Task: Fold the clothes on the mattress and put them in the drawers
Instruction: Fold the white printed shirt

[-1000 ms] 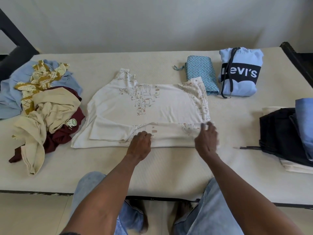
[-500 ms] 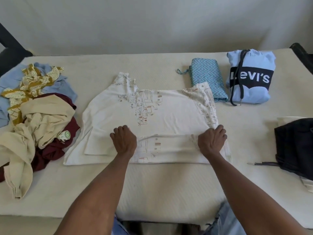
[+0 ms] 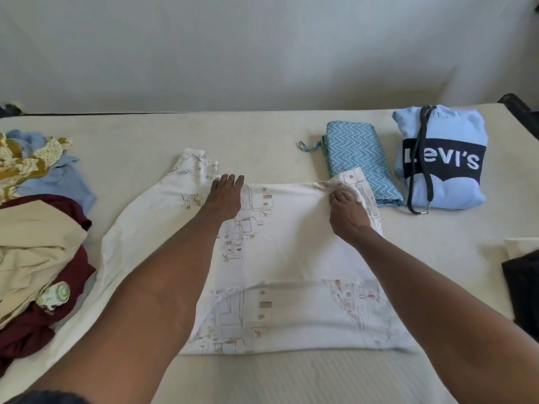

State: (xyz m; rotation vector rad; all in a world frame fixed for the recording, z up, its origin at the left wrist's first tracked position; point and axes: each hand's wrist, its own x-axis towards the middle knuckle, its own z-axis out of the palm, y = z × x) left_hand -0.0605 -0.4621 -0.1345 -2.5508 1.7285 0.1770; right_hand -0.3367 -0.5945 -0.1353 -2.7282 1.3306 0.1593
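Note:
A white printed shirt (image 3: 291, 246) lies spread on the cream mattress (image 3: 262, 135), its near hem folded up. My left hand (image 3: 224, 196) rests flat with straight fingers on the shirt's far edge, left of centre. My right hand (image 3: 347, 211) pinches bunched fabric at the shirt's far right corner. A pile of unfolded clothes (image 3: 38, 243) in cream, maroon, blue and mustard sits at the left.
A folded blue zigzag cloth (image 3: 358, 161) and a folded light-blue Levi's hoodie (image 3: 443, 158) lie at the far right. Dark folded clothes (image 3: 525, 287) sit at the right edge. A pale wall rises behind the mattress.
Both hands moved from the shirt's near folded hem to its far edge. The right hand now pinches the far right corner; the view has leaned in closer.

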